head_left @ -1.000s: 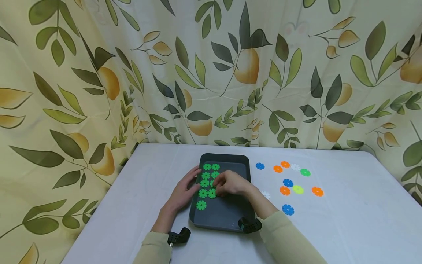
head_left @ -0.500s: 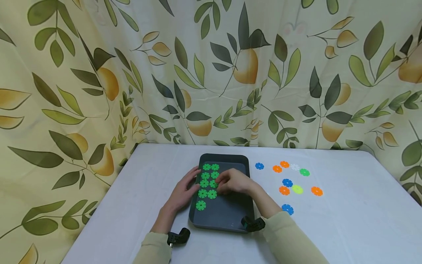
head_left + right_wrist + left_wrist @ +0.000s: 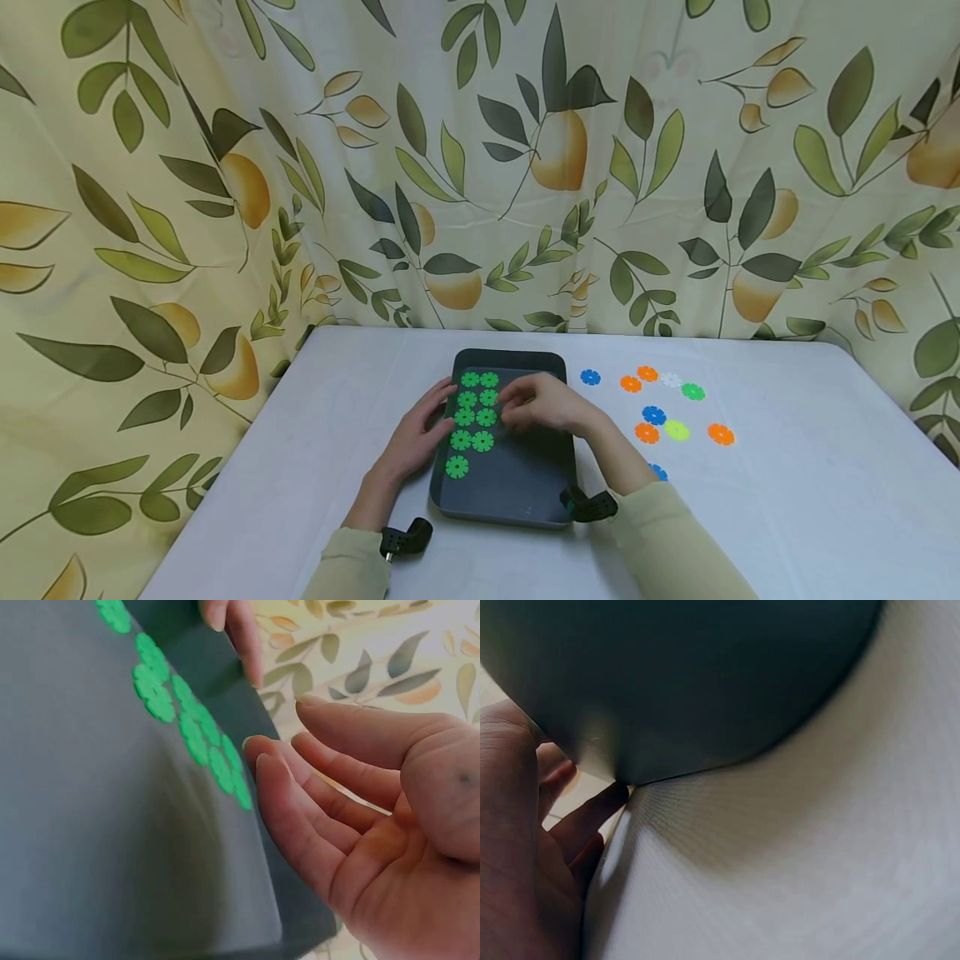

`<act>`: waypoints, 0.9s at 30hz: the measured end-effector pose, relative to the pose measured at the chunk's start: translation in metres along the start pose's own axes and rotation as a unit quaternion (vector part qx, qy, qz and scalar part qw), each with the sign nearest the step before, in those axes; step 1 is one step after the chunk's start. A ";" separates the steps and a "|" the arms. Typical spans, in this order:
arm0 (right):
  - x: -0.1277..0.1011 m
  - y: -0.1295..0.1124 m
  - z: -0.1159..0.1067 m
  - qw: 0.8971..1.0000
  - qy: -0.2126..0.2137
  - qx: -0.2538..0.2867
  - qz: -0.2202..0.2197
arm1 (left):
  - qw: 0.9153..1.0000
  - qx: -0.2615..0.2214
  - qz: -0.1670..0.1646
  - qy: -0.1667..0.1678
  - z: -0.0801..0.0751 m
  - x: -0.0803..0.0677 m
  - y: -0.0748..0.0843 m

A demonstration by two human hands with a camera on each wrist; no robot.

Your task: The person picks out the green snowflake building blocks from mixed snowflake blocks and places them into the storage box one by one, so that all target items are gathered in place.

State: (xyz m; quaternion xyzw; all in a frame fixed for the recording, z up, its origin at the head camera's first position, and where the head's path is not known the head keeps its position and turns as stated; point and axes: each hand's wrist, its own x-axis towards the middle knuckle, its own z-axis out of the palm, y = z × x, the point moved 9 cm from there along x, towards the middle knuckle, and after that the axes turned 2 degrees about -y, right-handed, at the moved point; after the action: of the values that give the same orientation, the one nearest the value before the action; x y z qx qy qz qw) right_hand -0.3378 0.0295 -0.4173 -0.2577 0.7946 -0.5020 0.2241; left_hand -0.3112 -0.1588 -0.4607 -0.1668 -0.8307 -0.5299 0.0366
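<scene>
Nine green discs (image 3: 474,412) lie in two short columns on the left part of a dark grey tray (image 3: 525,492), with one lone disc at the near end of the left column. The tray sits on a white table (image 3: 300,433), near its middle. Just right of the columns the right hand (image 3: 543,406) hovers over the tray; the right wrist view shows its fingers (image 3: 300,802) loosely spread and the palm bare, gripping nothing, fingertips close to the discs without clearly touching them. Against the tray's left wall rests the left hand (image 3: 416,433), fingers fairly straight along the rim, holding nothing. Right of the tray, well apart from it, loose discs are scattered on the table: blue (image 3: 590,377), orange (image 3: 631,383), white (image 3: 671,380), another green one (image 3: 692,392) and a yellow-green one (image 3: 677,430). Behind the table hangs a curtain (image 3: 525,167) printed with leaves and pears.
</scene>
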 end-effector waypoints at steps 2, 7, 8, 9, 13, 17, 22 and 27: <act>-0.003 -0.001 -0.005 1.000 0.005 0.006 -0.002 | 1.000 0.003 -0.002 0.005 0.000 -0.001 0.004; -0.011 0.000 -0.017 1.000 0.022 0.018 0.002 | 1.000 -0.009 -0.006 0.015 -0.001 -0.006 0.025; -0.012 0.000 -0.020 0.999 0.026 0.021 0.003 | 1.000 -0.008 -0.006 0.016 -0.002 -0.007 0.029; -0.014 0.000 -0.022 0.999 0.029 0.024 0.003 | 1.000 -0.006 -0.005 0.017 -0.002 -0.008 0.033; -0.022 0.000 -0.035 0.999 0.043 0.024 0.001 | 1.000 0.002 0.000 0.021 -0.003 -0.009 0.038; -0.032 0.005 -0.049 0.998 0.066 0.022 0.007 | 1.000 0.005 0.002 0.022 -0.002 -0.008 0.035; -0.044 0.012 -0.063 0.996 0.084 0.020 0.020 | 1.000 -0.001 -0.002 0.019 -0.002 -0.008 0.036; -0.057 0.021 -0.078 0.994 0.097 0.019 0.036 | 1.000 -0.010 -0.012 0.013 0.000 -0.006 0.026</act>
State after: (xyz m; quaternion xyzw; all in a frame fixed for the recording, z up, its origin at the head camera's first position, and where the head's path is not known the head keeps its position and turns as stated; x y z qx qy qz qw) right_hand -0.3464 0.1265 -0.4003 -0.1746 0.8118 -0.5312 0.1681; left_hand -0.2969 -0.1505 -0.4394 -0.1501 -0.8270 -0.5403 0.0391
